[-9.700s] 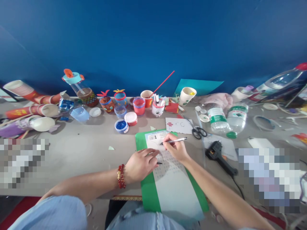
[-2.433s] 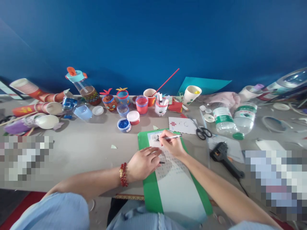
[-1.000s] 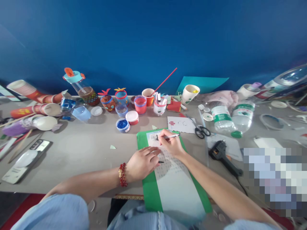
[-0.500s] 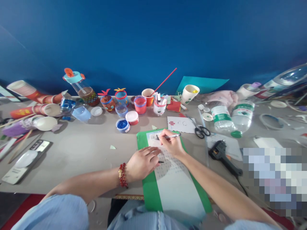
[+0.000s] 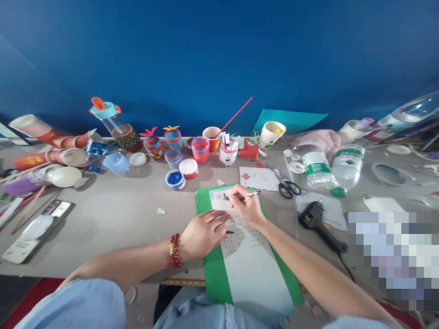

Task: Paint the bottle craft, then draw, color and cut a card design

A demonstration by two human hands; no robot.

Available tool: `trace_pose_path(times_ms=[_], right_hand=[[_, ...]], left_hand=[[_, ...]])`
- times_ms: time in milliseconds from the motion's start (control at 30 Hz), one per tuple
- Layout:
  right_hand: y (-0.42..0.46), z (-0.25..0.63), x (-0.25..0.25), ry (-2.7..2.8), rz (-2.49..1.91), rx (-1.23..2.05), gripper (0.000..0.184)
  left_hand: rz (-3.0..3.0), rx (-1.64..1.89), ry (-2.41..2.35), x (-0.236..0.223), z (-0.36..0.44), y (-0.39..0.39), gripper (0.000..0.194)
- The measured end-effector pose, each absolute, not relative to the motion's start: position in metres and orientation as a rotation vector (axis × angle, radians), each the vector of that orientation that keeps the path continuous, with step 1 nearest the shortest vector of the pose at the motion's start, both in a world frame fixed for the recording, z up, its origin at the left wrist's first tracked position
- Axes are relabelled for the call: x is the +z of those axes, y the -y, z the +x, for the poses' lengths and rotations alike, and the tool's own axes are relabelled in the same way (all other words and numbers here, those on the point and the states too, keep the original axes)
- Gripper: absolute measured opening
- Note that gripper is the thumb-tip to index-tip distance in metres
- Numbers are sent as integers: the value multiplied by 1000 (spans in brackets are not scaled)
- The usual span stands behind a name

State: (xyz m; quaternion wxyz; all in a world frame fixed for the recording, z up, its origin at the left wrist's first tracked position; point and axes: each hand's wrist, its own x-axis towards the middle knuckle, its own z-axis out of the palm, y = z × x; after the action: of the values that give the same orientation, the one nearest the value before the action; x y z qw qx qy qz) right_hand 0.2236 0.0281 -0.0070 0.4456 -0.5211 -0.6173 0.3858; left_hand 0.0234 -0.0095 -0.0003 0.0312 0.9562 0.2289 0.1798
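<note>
My right hand [image 5: 247,204] is closed round a pen [image 5: 250,194], its tip end over the upper part of a white sheet [image 5: 255,274]. That sheet carries rows of faint writing and a small printed block at its top. Beneath it lies a green board [image 5: 216,278], leaning over the table's front edge towards my lap. My left hand [image 5: 206,230], with a red bead bracelet at the wrist, rests on the sheet's left side with fingers curled. A slim black piece like a pen cap [image 5: 230,232] pokes out from under those fingers; its rest is hidden.
Black scissors [image 5: 290,188] lie on a white card [image 5: 259,178] behind the board. Right of it are a glue gun [image 5: 320,224] and plastic bottles [image 5: 317,169]. Paint pots [image 5: 175,179] and cups stand along the back. A phone-like slab [image 5: 37,233] lies at left.
My right hand and the pen have shifted very slightly to the right. My left hand and the sheet stay in place.
</note>
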Motion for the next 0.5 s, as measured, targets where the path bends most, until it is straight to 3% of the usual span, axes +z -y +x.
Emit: trace_pose_path(times_ms=[500], right_hand=[[-26,228,-8,1532,-1317,934,16]], left_hand=[[2934,552,-706,0,24,10,19]])
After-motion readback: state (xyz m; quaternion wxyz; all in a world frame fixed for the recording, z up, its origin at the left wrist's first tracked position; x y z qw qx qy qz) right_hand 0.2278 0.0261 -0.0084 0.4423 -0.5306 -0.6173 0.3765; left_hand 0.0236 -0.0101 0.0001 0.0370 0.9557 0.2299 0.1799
